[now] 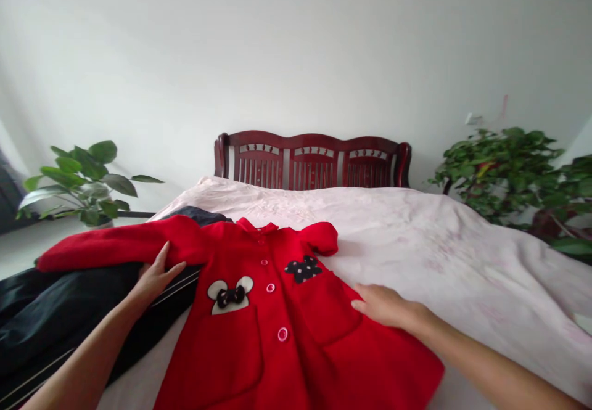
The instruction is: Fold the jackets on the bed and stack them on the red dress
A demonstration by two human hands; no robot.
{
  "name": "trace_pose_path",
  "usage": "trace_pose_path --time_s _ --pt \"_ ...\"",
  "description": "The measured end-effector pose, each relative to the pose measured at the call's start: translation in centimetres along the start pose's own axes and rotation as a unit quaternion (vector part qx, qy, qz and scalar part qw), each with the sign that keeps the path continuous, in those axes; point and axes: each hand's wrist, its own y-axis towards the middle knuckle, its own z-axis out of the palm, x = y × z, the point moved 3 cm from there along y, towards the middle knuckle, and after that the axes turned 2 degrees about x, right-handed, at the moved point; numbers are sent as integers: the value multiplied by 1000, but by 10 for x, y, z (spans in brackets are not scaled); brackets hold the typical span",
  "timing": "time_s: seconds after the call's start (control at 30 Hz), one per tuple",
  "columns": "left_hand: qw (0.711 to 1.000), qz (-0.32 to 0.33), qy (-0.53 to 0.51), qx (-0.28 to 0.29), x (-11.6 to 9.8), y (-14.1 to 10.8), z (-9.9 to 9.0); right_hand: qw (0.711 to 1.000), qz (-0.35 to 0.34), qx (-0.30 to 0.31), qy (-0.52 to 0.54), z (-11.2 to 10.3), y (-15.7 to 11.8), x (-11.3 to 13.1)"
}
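Observation:
A red buttoned coat (282, 367) lies front up on the bed, with a collar at the far end and two patch pockets. A white mouse-ear patch (231, 296) with a black bow tops one pocket, and a black dotted patch (303, 269) the other. Its left-side sleeve (124, 242) stretches outward; the right-side one looks folded or tucked short. My left hand (156, 277) is at that outstretched sleeve's lower edge, thumb and fingers spread. At the coat's right side edge, my right hand (386, 305) pinches the cloth, thumb on top and fingers partly hidden.
Dark clothing with white stripes (69, 302) lies at the left, partly under the sleeve. A pale bedsheet (462, 262) covers the bed, which has a dark red wooden headboard (313, 160). Leafy plants stand at the left (86, 176) and right (509, 169).

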Motion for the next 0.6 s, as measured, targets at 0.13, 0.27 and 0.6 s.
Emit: trace_pose_path --time_s 0.13,0.27,0.6 --pt "998 -14 -49 39 4 1 2 977 56 37 201 23 24 -24" --pt "993 -40 -102 47 -3 -7 -3 909 106 14 402 26 73 -5" --pt "974 -87 -200 55 9 -11 -10 783 125 -125 596 39 181 41"
